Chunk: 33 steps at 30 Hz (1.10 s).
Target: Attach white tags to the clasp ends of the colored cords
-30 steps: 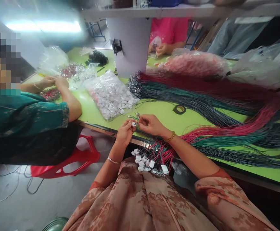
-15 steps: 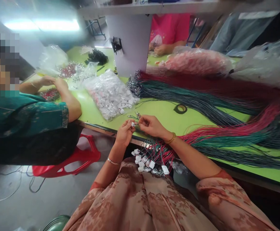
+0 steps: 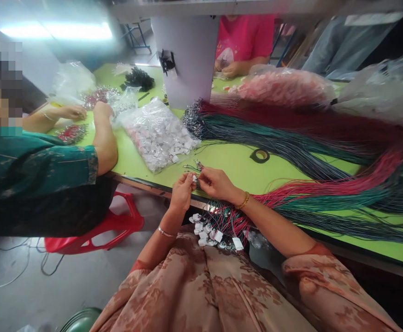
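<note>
1. Left hand [image 3: 181,192] pinches a white connector [image 3: 194,178], partly finger-covered, near centre; right hand [image 3: 217,184] curls beside it, grip unclear.
2. Green table [image 3: 229,159]: tape roll [image 3: 259,156] at two o'clock from the connector.
3. Shelf [image 3: 257,7] cropped, twelve o'clock.

So the green table [image 3: 222,167] has a clear bag of white connectors [image 3: 165,136] on it, plus a roll of black tape [image 3: 259,156] and loads of long red, green and dark wires [image 3: 312,196] sprawled across
</note>
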Tool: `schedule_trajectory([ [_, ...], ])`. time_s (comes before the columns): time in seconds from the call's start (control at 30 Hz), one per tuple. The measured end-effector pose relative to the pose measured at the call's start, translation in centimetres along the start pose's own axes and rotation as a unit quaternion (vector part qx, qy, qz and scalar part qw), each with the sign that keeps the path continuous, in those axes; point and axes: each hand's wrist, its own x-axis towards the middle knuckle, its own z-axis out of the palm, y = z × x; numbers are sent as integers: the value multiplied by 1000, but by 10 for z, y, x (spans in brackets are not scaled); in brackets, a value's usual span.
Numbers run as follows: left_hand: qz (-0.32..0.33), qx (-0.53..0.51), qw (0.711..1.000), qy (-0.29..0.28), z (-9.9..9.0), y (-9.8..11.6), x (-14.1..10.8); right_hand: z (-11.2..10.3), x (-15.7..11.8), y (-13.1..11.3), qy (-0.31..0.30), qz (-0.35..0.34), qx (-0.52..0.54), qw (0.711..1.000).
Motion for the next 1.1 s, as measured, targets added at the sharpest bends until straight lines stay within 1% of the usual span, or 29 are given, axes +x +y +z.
schedule_trajectory([
  [0.1, 11, 25, 1000, 0, -1, -1, 0, 1, 1, 2, -8, 94, 75, 993],
  [0.17, 4, 27, 1000, 5, -2, 0, 0, 0, 1, 2, -29, 120, 105, 987],
  [0.27, 2, 28, 999, 15, -3, -2, 0, -3, 2, 0, -36, 103, 75, 991],
  [0.4, 20, 57, 998, 9, -1, -9, -1, -2, 0, -2, -16, 85, 1, 996],
  [0.47, 18, 64, 998, 7, 1, -11, -3, -3, 0, -2, -22, 70, -13, 997],
  [0.53, 11, 63, 998, 10, 1, -9, -6, -7, -1, -1, -41, 65, 11, 997],
  [0.63, 17, 70, 997, 9, -1, 1, -14, -20, 0, 0, -43, 88, 88, 991],
  [0.7, 23, 87, 996, -15, -3, 8, -21, -30, 1, 2, -45, 103, 129, 985],
  [0.77, 20, 117, 991, -55, -7, 14, -27, -42, 1, 7, -44, 116, 134, 983],
  [0.83, 2, 169, 981, -98, -12, 17, -32, -56, 1, 17, -5, 136, 82, 987],
  [0.9, -24, 233, 964, -128, -19, 19, -35, -73, -2, 34, 50, 173, -33, 983],
  [0.93, -36, 261, 955, -140, -22, 19, -36, -82, -5, 43, 65, 204, -109, 971],
  [0.97, -42, 281, 947, -150, -25, 19, -36, -91, -8, 52, 66, 244, -191, 949],
  [1.03, -43, 299, 940, -160, -29, 19, -35, -105, -17, 68, 45, 322, -331, 886],
  [1.07, -36, 304, 939, -160, -30, 19, -35, -110, -22, 74, 29, 351, -378, 856],
  [1.1, -28, 310, 937, -157, -30, 19, -34, -114, -27, 80, 16, 371, -408, 834],
])
